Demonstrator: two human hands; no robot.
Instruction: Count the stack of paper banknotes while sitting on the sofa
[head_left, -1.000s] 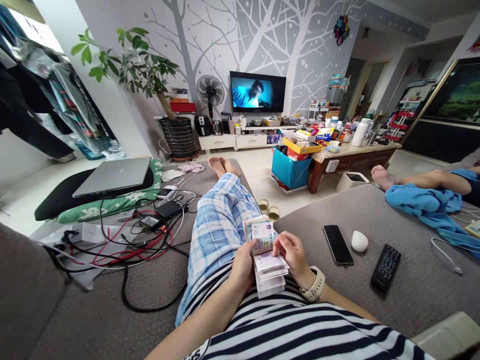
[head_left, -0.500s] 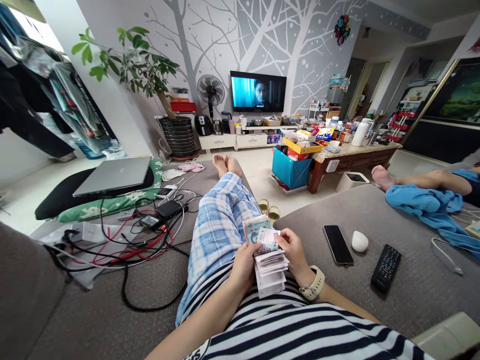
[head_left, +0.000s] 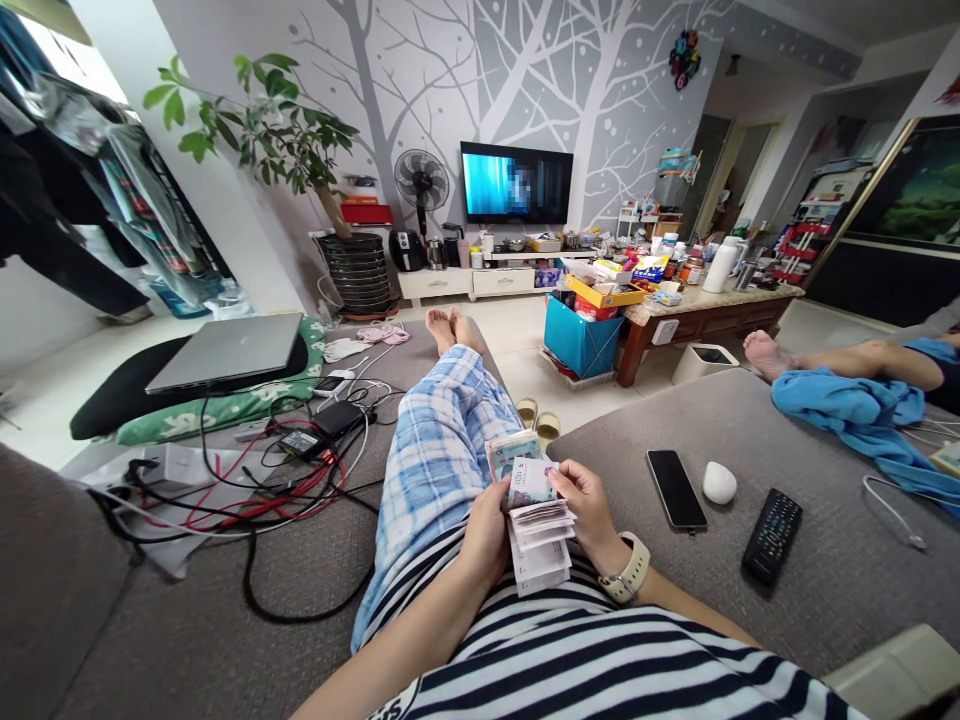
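Observation:
A stack of banknotes [head_left: 510, 449] is held over my lap, its upper notes greenish and pinkish. My left hand [head_left: 487, 532] is closed round the stack's left side, thumb on top. With fingers pinched, my right hand [head_left: 585, 503] grips the right edge of a pale note [head_left: 529, 478] that lies over the others. Below the fingers, several folded white-backed notes [head_left: 541, 525] fan down toward my striped shirt [head_left: 570, 660]. My right wrist wears a cream watch [head_left: 627, 568]. The undersides of both hands are hidden.
Right of me on the sofa lie a phone [head_left: 676, 489], a white earbud case [head_left: 719, 483] and a remote control [head_left: 772, 537]. Tangled cables [head_left: 315, 490] and a laptop [head_left: 229, 355] are at left. Another person's leg [head_left: 847, 365] rests at far right.
The pale note under my right fingers has shifted slightly left and lies flatter across the stack, showing more of its face. Both hands stay nearly in place.

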